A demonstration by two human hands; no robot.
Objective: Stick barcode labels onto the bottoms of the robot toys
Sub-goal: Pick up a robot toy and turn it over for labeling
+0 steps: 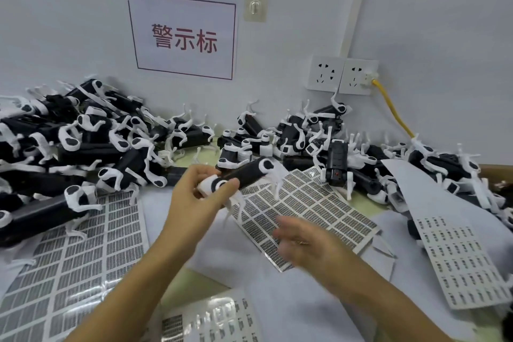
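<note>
Gripping black-bodied robot toy [244, 172], white legs, left hand [200, 197]

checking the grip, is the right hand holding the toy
No, the left hand grips the robot toy; the blurred right hand hovers over the label sheet.

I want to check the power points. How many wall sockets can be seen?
2. Both are on the wall at the right, side by side: the left socket has nothing plugged in, the right socket has a yellow cable at its right edge. The toy piles could hide others.
</note>
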